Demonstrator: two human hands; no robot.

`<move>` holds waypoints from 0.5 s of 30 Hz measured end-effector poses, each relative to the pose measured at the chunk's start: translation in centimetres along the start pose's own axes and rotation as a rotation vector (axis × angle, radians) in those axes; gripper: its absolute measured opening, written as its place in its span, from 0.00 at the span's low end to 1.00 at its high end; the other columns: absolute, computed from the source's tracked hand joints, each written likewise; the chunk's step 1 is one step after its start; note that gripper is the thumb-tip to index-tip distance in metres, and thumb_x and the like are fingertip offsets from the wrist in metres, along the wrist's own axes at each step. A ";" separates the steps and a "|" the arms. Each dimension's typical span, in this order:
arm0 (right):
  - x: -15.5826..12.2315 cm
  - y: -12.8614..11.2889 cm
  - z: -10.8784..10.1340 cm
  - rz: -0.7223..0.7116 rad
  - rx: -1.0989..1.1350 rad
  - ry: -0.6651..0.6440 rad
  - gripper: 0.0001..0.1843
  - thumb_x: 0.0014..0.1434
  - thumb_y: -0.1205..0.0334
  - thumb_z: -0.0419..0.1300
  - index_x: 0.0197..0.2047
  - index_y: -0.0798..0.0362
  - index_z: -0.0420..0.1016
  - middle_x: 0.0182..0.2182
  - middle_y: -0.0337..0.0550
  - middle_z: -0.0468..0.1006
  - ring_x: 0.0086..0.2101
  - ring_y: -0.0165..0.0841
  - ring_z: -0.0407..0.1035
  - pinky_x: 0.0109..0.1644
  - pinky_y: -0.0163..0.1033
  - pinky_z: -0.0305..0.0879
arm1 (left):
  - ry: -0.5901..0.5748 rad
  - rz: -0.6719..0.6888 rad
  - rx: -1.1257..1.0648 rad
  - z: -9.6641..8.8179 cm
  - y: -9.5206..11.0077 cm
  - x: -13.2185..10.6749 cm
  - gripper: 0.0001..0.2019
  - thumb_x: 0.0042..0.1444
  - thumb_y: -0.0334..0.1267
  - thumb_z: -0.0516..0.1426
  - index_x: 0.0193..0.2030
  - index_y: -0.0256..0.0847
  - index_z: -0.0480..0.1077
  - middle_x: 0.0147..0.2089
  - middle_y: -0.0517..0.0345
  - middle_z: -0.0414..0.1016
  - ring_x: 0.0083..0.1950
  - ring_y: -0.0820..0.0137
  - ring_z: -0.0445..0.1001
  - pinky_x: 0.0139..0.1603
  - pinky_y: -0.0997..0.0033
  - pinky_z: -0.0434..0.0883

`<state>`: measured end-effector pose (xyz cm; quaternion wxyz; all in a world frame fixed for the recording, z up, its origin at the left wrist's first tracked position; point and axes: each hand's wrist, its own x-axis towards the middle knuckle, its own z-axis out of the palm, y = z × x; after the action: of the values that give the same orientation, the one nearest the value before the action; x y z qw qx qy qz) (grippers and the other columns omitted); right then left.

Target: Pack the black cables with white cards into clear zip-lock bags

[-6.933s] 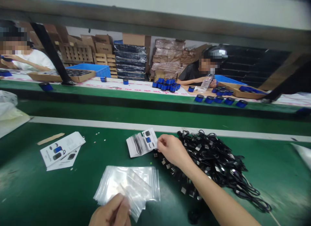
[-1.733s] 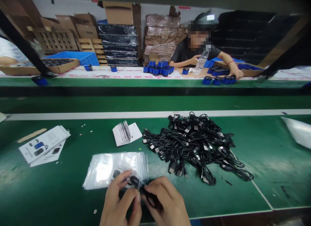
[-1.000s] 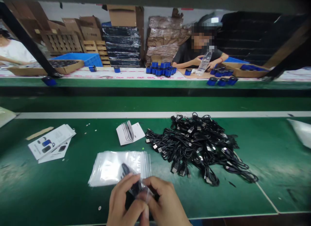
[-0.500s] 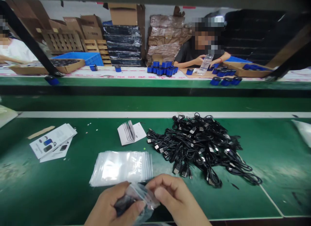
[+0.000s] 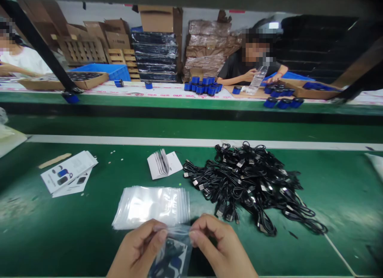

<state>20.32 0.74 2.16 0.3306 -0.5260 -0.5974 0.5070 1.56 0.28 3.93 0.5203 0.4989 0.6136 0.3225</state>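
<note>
Left hand (image 5: 137, 250) and right hand (image 5: 221, 248) now pinch the top edge of the small clear bag (image 5: 179, 262), each grip closed on it, with a dark cable (image 5: 168, 248) fully inside.

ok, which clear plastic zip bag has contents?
The clear zip bag pinched between left hand and right hand: dark contents show inside. The stack of bags behind lies flat, empty.
</note>
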 end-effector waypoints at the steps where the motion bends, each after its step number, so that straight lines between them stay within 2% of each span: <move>1: 0.0 -0.1 -0.1 -0.040 -0.030 0.008 0.10 0.60 0.60 0.53 0.28 0.52 0.70 0.25 0.38 0.70 0.28 0.31 0.65 0.33 0.35 0.60 | 0.009 0.002 -0.003 -0.1 -0.1 0.0 0.16 0.54 0.53 0.57 0.27 0.43 0.73 0.23 0.65 0.67 0.27 0.72 0.64 0.29 0.78 0.62; 6: 0.1 -0.4 -0.1 -0.142 -0.113 0.039 0.10 0.60 0.62 0.52 0.28 0.52 0.68 0.24 0.38 0.69 0.27 0.31 0.66 0.31 0.34 0.60 | -0.005 0.030 -0.001 -0.4 -0.8 0.2 0.13 0.54 0.50 0.58 0.26 0.44 0.74 0.25 0.63 0.71 0.29 0.71 0.68 0.29 0.78 0.64; 11: 0.0 -0.4 0.2 -0.148 -0.130 0.044 0.10 0.60 0.64 0.51 0.27 0.52 0.67 0.24 0.37 0.69 0.27 0.31 0.65 0.32 0.34 0.60 | -0.033 0.072 0.070 -0.8 -1.1 0.3 0.16 0.56 0.49 0.56 0.24 0.42 0.72 0.23 0.63 0.68 0.26 0.72 0.67 0.27 0.79 0.64; 13: 0.0 -0.4 0.3 -0.125 -0.097 0.049 0.10 0.61 0.63 0.51 0.28 0.51 0.67 0.25 0.38 0.70 0.28 0.31 0.66 0.32 0.34 0.61 | -0.066 0.095 0.054 -0.8 -1.1 0.3 0.15 0.57 0.49 0.56 0.25 0.42 0.71 0.25 0.62 0.68 0.28 0.72 0.68 0.28 0.79 0.65; 15: 0.1 -0.3 0.5 -0.083 -0.010 0.009 0.05 0.59 0.62 0.54 0.33 0.52 0.69 0.28 0.39 0.72 0.29 0.32 0.67 0.34 0.35 0.62 | -0.045 0.084 -0.016 -0.6 -1.1 0.3 0.15 0.56 0.50 0.56 0.26 0.42 0.70 0.25 0.64 0.66 0.28 0.73 0.67 0.28 0.79 0.65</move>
<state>19.75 0.70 2.32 0.3512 -0.5048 -0.6198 0.4875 0.72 0.26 2.97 0.5239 0.5271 0.5776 0.3377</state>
